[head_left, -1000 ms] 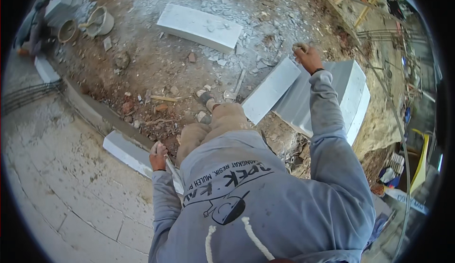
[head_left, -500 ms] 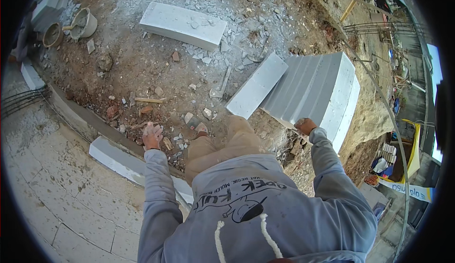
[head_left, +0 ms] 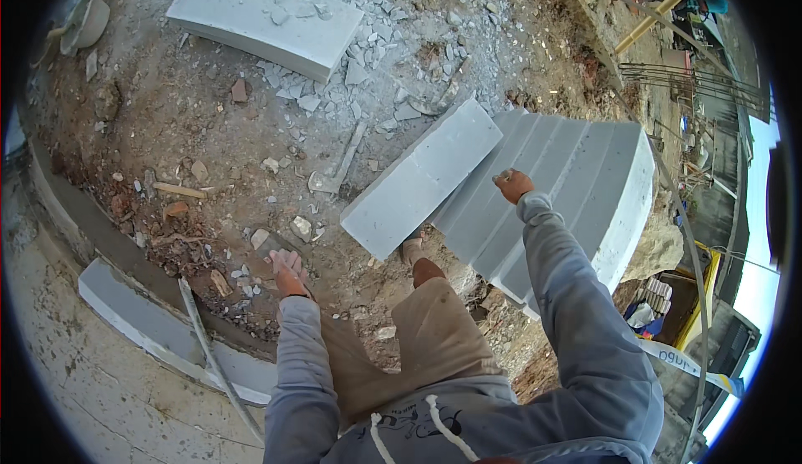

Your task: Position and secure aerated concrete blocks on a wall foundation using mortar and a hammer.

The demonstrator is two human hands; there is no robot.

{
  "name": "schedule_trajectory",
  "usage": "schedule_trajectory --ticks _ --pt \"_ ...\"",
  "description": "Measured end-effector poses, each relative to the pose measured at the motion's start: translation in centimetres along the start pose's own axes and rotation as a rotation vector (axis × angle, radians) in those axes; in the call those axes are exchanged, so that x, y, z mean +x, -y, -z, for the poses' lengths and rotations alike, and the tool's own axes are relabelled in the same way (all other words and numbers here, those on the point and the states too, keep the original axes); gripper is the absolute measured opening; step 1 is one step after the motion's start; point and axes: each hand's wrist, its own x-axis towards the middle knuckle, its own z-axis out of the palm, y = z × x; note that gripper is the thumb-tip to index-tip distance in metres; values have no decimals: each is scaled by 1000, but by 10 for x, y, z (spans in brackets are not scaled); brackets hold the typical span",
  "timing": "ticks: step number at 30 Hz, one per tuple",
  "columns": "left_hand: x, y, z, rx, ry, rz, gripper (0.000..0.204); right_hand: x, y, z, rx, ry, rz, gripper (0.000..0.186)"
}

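Observation:
My right hand point(head_left: 513, 186) is over the top of a leaning row of grey lightweight concrete blocks point(head_left: 568, 188). Its fingers are curled in, and nothing shows in them; whether it touches the blocks I cannot tell. A single long block point(head_left: 424, 178) lies slantwise against the left side of that row. Lower left, my left hand point(head_left: 288, 272), pale with dust, hangs above the rubble by my leg. Its fingers are loosely apart and hold nothing.
Another block point(head_left: 266, 20) lies on the dirt ahead, with broken chips around it. A thin flat tool or strip point(head_left: 341, 162) rests on the ground. At left are a low mortar ledge point(head_left: 109, 213), a block point(head_left: 142, 318) beside it and a bucket point(head_left: 86, 23). Bamboo poles point(head_left: 664, 9) stand far right.
My right hand has left the near edge of the block row and is now farther forward and left over its top. My legs have stepped forward, and the view has shifted.

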Motion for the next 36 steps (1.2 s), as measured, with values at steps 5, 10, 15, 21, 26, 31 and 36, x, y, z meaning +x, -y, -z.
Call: schedule_trajectory --ticks 5,10,15,21,26,31,36 --pt "82 154 -38 32 -136 276 90 166 -66 -63 -17 -215 25 70" --pt "149 248 -75 -134 -88 206 76 307 -104 -73 -33 -280 -1 81" --pt "174 303 -94 -604 189 134 57 362 -130 -100 1 -40 -71 100" --pt "167 298 -103 -568 282 2 52 351 -116 -104 -62 -152 -125 112" --pt "119 241 -98 -646 280 101 58 299 -58 -76 -337 -128 -184 97" --pt "29 193 -68 -486 214 162 61 235 -3 -66 -576 74 -155 87" --pt "46 191 -39 -360 263 275 56 223 19 -69 -572 98 -175 72"
